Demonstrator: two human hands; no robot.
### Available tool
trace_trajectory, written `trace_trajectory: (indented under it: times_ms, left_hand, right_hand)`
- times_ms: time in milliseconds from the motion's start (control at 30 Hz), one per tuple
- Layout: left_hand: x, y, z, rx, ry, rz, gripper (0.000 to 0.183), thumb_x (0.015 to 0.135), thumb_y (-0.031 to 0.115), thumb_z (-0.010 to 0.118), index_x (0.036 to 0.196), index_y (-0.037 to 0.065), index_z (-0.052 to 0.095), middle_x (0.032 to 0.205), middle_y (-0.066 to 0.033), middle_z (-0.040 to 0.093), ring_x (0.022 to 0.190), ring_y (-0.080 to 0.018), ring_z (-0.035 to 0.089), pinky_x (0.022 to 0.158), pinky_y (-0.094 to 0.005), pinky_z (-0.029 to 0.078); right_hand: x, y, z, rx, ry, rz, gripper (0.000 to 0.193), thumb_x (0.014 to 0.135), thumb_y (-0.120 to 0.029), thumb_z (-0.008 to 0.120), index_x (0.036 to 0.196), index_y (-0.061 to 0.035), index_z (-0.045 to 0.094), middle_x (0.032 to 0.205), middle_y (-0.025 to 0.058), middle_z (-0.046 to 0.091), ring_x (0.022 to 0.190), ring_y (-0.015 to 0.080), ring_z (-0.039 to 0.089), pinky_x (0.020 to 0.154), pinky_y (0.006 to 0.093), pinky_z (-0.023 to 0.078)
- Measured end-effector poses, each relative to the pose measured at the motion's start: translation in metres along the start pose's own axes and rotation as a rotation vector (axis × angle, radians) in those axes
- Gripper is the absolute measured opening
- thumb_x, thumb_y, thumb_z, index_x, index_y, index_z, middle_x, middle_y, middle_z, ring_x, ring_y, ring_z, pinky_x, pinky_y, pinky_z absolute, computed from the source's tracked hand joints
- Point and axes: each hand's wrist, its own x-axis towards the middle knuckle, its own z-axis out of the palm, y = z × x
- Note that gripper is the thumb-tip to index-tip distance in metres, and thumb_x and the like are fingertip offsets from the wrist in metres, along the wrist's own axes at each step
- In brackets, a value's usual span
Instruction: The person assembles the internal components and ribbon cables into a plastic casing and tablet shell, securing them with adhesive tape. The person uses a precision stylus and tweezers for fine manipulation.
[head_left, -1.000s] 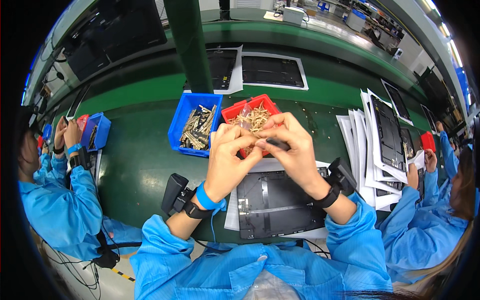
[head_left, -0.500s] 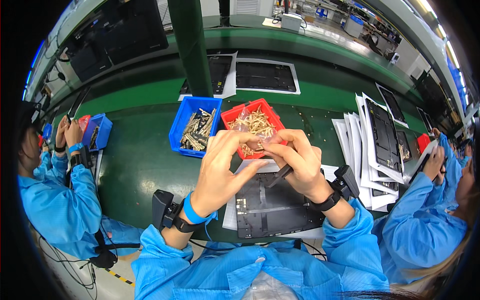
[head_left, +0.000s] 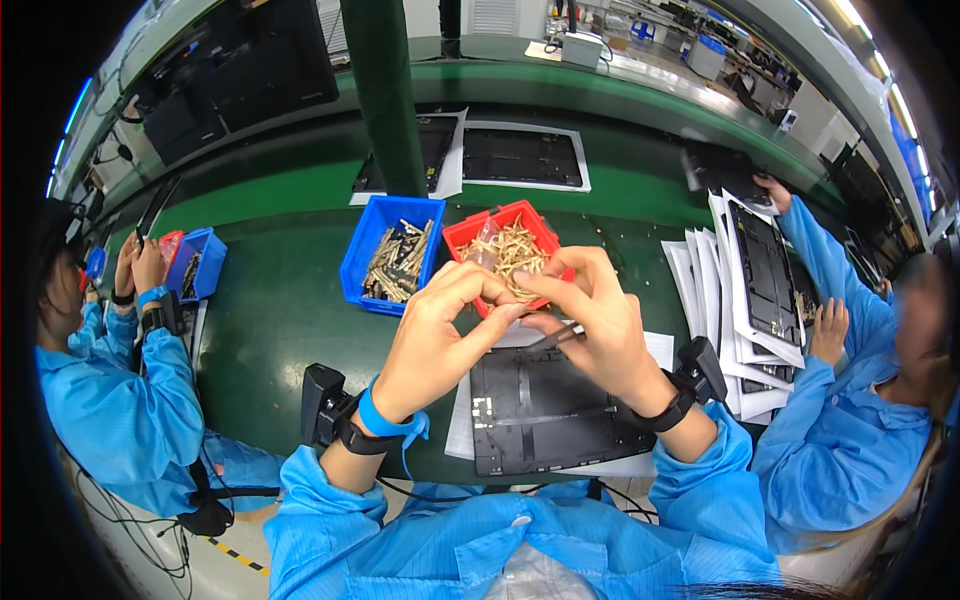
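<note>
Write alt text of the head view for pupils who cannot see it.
A person's left hand and right hand are close together at a red bin of tan pieces, the right holding a slim dark object above a black panel.

Our coat (head_left: 520,545): light blue with thin darker lines
Our ribbon (head_left: 378,421): bright blue
Our wrist straps (head_left: 668,412): black
Held piece (head_left: 553,339): black
Left bin (head_left: 354,272): blue
Left bits (head_left: 398,262): gold and black, mixed
Right bin (head_left: 546,236): red
Right bits (head_left: 515,245): pale gold to us
Panel (head_left: 545,430): black with grey lines
Paper (head_left: 658,348): white
Table (head_left: 270,300): green
Floor tape (head_left: 237,557): black and yellow stripes
</note>
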Motion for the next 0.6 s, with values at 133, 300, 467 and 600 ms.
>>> trace_trajectory:
  times_ms: [133,300,467,600]
  left_hand:
    - [-0.001,-0.0056,0.0016,-0.15,-0.015,-0.103,0.009,0.087,0.01,0.067,0.089,0.001,0.066,0.085,-0.0047,0.062,0.083,-0.0163,0.053,0.076,-0.0294,0.043]
    - [-0.0013,-0.0076,0.0015,-0.254,-0.027,-0.164,0.01,0.087,0.012,0.067,0.091,0.002,0.068,0.085,-0.0022,0.062,0.082,-0.0135,0.05,0.076,-0.0271,0.042]
    - [-0.0019,-0.0082,0.0005,-0.195,-0.036,-0.123,0.008,0.088,0.01,0.066,0.09,0.002,0.067,0.088,-0.0022,0.062,0.084,-0.0128,0.052,0.075,-0.0266,0.04]
    - [-0.0038,-0.0036,0.0,-0.063,-0.003,-0.032,0.008,0.084,0.007,0.07,0.089,0.003,0.066,0.093,-0.0042,0.064,0.088,-0.0162,0.055,0.077,-0.0287,0.041]
  right_hand:
    - [-0.0063,0.0011,-0.0009,-0.173,0.086,-0.107,0.03,0.074,-0.011,0.079,0.104,-0.0128,0.071,0.102,0.0065,0.059,0.065,0.0161,0.063,0.049,0.0284,0.051]
    - [-0.0003,0.0016,0.002,-0.205,0.102,-0.15,0.028,0.072,-0.008,0.079,0.098,-0.0095,0.07,0.102,0.0074,0.059,0.065,0.0155,0.063,0.05,0.0282,0.051]
    - [0.0,0.0062,0.0074,0.003,0.117,-0.06,0.023,0.069,-0.004,0.08,0.089,-0.005,0.067,0.1,0.0093,0.059,0.067,0.0177,0.065,0.052,0.0298,0.052]
    - [0.0003,0.0045,0.0054,0.01,0.096,-0.056,0.021,0.071,-0.005,0.079,0.088,-0.0045,0.067,0.1,0.0091,0.059,0.068,0.0182,0.065,0.052,0.03,0.052]
